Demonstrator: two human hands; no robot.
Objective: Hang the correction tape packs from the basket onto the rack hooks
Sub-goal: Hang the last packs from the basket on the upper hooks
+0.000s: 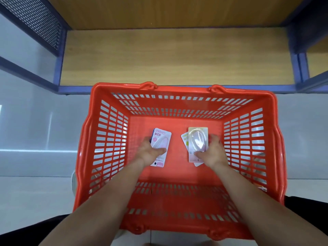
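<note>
Head view: a red basket (177, 197) sits on a pale glossy tile floor (35, 132) before a wooden shelf (174, 55) in a blue frame. Inside the basket, the left hand (150, 153) grip holds a pink correction tape pack (160, 141); the right hand (212, 150) grip holds a lilac pack (197, 142).

The basket (177, 197) is moulded of glossy orange plastic; the shelf (174, 55) is faced in matt wood grain.
</note>
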